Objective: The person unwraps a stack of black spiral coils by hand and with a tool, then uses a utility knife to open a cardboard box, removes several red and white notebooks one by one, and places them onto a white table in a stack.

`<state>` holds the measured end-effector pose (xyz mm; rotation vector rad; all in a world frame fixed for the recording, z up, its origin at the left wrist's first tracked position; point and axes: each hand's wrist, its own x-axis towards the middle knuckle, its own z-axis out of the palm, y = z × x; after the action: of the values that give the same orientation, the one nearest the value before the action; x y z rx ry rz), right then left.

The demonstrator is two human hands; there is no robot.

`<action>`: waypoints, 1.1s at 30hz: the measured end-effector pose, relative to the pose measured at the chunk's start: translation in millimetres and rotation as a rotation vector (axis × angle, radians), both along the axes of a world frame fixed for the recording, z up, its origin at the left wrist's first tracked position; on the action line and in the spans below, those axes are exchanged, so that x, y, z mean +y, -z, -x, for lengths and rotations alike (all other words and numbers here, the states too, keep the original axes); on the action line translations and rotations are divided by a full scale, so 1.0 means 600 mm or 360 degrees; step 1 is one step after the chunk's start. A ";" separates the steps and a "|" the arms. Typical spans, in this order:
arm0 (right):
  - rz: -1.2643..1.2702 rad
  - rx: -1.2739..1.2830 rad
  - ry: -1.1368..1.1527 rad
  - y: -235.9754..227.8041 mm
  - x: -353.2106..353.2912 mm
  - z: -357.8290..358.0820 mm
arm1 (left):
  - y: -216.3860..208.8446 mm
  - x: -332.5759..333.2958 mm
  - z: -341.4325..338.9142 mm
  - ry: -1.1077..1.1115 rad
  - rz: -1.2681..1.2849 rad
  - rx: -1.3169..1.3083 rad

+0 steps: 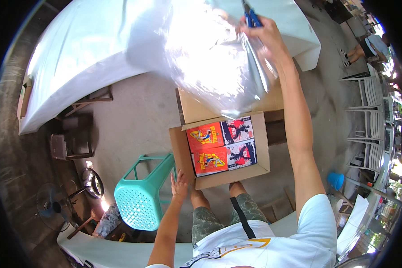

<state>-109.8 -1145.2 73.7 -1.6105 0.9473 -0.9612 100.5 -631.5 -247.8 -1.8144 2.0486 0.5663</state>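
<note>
My right hand (270, 42) is raised over the white-covered table's edge, fingers closed on a large clear plastic bag (210, 58). The bag is crumpled, glares in the light and hangs above the far side of an open cardboard box (230, 177). At those fingertips shows a blue-handled tool (252, 17) with dark jaws; I cannot tell if it is gripped too. Inside the box lie flat printed packs (210, 161), red-orange on the left and black, white and red on the right. My left hand (179, 184), fingers apart, is between the box's left flap and a green stool.
The green plastic stool (139, 203) lies tipped on its side. A table with a white cover (89, 49) curves across the far side. A fan (53, 206) stands at left. White chairs (370, 125), a blue bucket (336, 181) and another person (374, 47) are at right.
</note>
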 end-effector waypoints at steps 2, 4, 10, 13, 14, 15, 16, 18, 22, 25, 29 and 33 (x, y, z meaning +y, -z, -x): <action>-0.0208 -0.0438 0.0160 0.014 -0.076 -0.040 | 0.006 0.006 -0.001 -0.0040 -0.0031 -0.0001; -0.0451 -0.0802 0.0349 0.056 -0.115 -0.096 | 0.013 0.016 -0.007 -0.0118 -0.0060 0.0038; -0.0568 -0.0763 0.0901 0.184 -0.141 -0.187 | -0.005 0.009 -0.009 -0.0123 -0.0163 0.0156; -0.0077 0.0110 0.1034 0.206 -0.097 -0.160 | -0.001 0.007 -0.018 -0.0033 -0.0125 0.0123; 0.0176 0.0401 0.1114 0.209 -0.072 -0.153 | -0.002 0.007 -0.024 0.0013 -0.0093 0.0089; 0.0123 0.0420 0.1015 0.218 -0.028 -0.127 | -0.007 0.014 -0.026 0.0045 -0.0181 0.0080; 0.0074 0.0418 0.0892 0.220 0.031 -0.113 | -0.014 0.019 -0.032 0.0051 -0.0263 0.0057; 0.0212 0.0502 0.0813 0.237 0.147 -0.022 | -0.023 0.018 -0.033 0.0157 -0.0307 0.0063; 0.0239 0.0883 0.1022 0.213 0.485 0.145 | -0.033 0.025 -0.047 0.0355 -0.0293 0.0100; -0.0019 0.1440 0.1535 0.191 0.754 0.298 | -0.015 -0.001 -0.058 0.0652 -0.0020 0.0120; -0.0414 0.2093 0.2087 0.140 1.072 0.413 | -0.009 0.019 -0.092 0.0867 0.0009 0.0036; -0.1020 0.2630 0.2661 0.119 1.344 0.488 | -0.068 -0.023 -0.032 0.0908 -0.0264 -0.0024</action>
<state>-402.9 -339.0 2.5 -0.3802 3.4530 0.2221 119.8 -645.1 -207.0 -1.0624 2.2873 0.5280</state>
